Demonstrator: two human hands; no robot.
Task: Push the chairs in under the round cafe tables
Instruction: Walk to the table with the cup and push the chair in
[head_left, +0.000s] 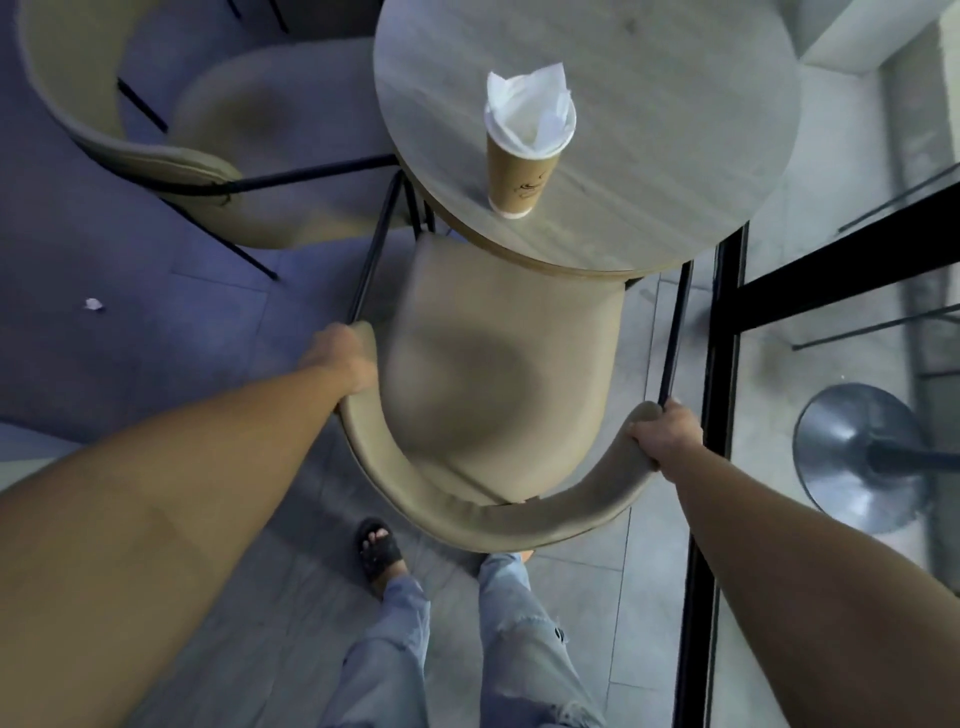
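Chair (488, 374): padded beige, curved back, seat front lying under round wood-grain table (649, 130).
Left hand (343, 358): gripping back's left end.
Right hand (662, 434): gripping right end.

Chair (493, 374) seat front hidden under the table (649, 130), second chair (156, 130) cropped, possibly further back.

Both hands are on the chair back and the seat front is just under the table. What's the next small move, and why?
Probably keep pushing the chair straight forward. Only its front edge sits under the round table; most of the seat shows. Left hand and right hand grip the two ends of the curved backrest. Push gently: a paper cup stands near the table's edge.
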